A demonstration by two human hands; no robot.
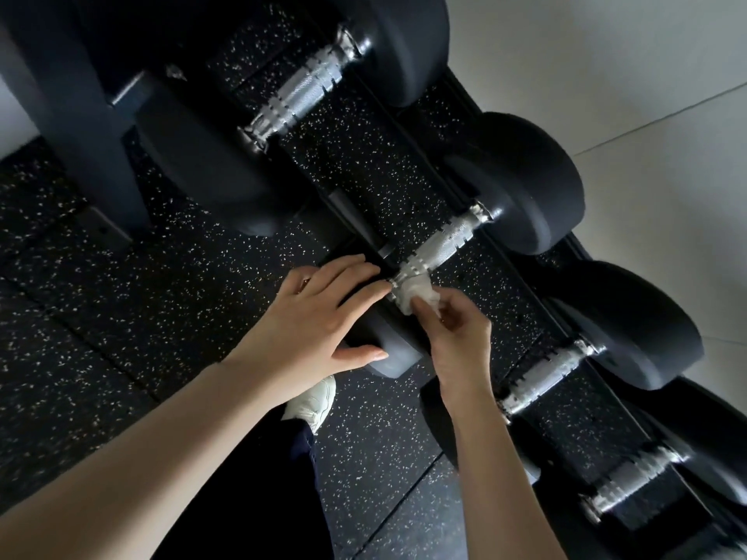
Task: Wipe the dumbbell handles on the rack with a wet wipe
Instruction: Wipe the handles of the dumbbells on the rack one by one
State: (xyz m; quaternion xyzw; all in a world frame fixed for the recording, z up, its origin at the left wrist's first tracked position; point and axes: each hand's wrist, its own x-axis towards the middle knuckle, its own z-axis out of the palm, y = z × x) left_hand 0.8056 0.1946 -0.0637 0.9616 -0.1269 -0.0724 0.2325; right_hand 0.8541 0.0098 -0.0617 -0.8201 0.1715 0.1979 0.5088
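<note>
Knurled silver dumbbell handle (pixel 438 246) on the black steel rack (pixel 72 127), mid-frame, slanting from 8 to 2 o'clock. Wiping apparently underway: crumpled white wet wipe (pixel 416 295) pressed on the handle's 8 o'clock end, pinched in right hand (pixel 456 337) fingers. Left hand (pixel 315 313) released, fingers straight, resting on the black rubber dumbbell head (pixel 388 349) at 7 o'clock. Next calls for sliding the wipe toward 2 o'clock along the knurling.

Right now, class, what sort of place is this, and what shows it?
Probably a gym: a row of black dumbbells with knurled metal handles on a rack, over speckled rubber flooring.
</note>
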